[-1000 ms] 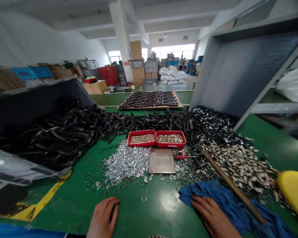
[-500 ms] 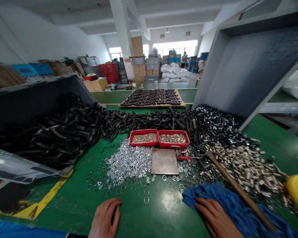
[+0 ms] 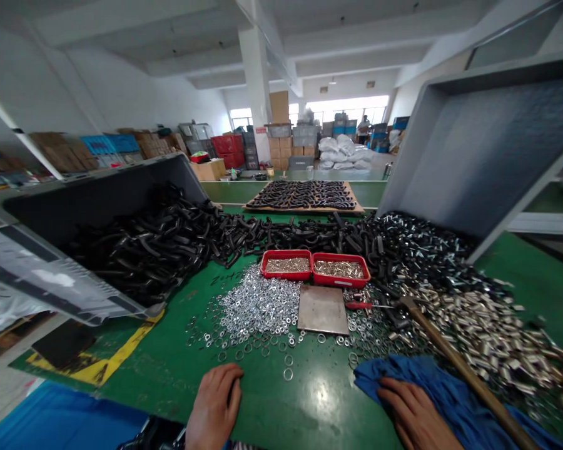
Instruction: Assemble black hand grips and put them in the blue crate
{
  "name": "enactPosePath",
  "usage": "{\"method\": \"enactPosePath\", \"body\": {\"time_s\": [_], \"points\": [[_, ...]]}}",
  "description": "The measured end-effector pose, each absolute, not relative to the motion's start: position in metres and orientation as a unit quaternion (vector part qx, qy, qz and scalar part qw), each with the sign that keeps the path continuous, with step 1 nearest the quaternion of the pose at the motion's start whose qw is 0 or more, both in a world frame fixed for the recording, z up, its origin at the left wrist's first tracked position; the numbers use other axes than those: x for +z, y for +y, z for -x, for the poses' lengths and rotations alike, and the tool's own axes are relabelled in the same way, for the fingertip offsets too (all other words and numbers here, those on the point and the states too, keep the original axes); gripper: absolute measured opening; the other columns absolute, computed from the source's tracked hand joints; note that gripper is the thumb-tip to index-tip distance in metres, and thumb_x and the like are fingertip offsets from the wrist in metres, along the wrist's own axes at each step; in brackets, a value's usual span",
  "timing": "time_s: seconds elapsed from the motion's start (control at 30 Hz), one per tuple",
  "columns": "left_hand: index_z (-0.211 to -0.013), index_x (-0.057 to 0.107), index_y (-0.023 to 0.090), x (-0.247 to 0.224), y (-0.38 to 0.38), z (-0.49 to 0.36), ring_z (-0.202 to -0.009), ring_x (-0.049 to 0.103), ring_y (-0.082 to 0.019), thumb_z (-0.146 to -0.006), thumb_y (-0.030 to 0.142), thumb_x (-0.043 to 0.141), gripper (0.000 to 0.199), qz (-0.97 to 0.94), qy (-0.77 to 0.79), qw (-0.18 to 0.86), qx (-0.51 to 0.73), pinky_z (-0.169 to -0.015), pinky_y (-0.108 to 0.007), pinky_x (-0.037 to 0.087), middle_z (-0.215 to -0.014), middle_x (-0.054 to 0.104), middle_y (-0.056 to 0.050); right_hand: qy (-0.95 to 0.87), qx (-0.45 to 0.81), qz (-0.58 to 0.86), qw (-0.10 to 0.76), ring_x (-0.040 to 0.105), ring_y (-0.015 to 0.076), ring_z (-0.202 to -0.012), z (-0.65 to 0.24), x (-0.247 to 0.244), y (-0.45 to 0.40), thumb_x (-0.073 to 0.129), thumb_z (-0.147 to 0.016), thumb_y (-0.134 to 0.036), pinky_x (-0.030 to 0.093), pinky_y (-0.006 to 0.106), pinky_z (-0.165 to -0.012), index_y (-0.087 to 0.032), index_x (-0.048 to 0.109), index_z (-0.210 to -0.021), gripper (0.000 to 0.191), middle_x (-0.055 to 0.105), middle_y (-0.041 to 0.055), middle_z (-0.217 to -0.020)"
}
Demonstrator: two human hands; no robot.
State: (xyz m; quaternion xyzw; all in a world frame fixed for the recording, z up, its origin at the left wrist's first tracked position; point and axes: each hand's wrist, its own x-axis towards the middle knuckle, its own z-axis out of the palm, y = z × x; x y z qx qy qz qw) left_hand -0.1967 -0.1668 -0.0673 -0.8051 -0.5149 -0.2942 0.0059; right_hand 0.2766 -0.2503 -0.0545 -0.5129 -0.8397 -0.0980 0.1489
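Observation:
My left hand (image 3: 214, 405) rests on the green tabletop near the front edge, fingers together and thumb slightly apart, with nothing in it. Loose metal washers (image 3: 258, 306) lie heaped just beyond it. On a crumpled blue cloth (image 3: 431, 381) lies my right hand (image 3: 417, 409), palm down and fingers stretched out, not gripping the fabric. A hammer (image 3: 469, 369) with a wooden handle lies across that cloth, right of the hand. Between and beyond the hands is a flat metal plate (image 3: 323, 310), with a red-handled screwdriver (image 3: 360, 305) at its right side.
Two red trays (image 3: 340, 281) of small metal parts stand behind the plate. Tipped grey crates flank the table, the left crate (image 3: 122, 300) spilling black curved parts (image 3: 159, 244). Metal sleeves (image 3: 478, 331) are piled at right. Behind, cardboard (image 3: 251, 206) carries rows of black parts.
The view has swung left and tilted slightly up, so the scene sits farther right and lower. Both hands keep their places on the table and cloth.

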Motion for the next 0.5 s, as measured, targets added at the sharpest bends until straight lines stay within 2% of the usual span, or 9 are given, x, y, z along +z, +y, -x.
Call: {"method": "enactPosePath", "body": {"time_s": [0.27,0.5], "points": [[-0.109,0.064,0.022,-0.069,-0.167,0.196,-0.104,0.061,-0.025,-0.098,0.025,0.053,0.016,0.799,-0.521,0.010,-0.299,-0.095,-0.044,0.049,-0.110,0.066,-0.008,-0.842,-0.103,0.503,0.164,0.060,0.0186,-0.114,-0.277,-0.052,-0.249,0.063,-0.087,-0.024,0.045,0.030,-0.100,-0.025,0.059,-0.131,0.044,0.065,0.0024,-0.130],[-0.110,0.064,0.022,-0.071,-0.167,0.196,-0.105,0.062,-0.024,-0.097,0.025,0.054,0.016,0.801,-0.520,0.017,-0.296,-0.095,-0.043,0.051,-0.111,0.066,-0.007,-0.828,-0.075,0.514,0.211,0.061,0.0210,-0.103,-0.257,-0.049,-0.221,0.055,-0.084,-0.011,0.048,0.035,-0.094,-0.022,0.061,-0.118,0.036,0.067,0.0068,-0.116]]}}
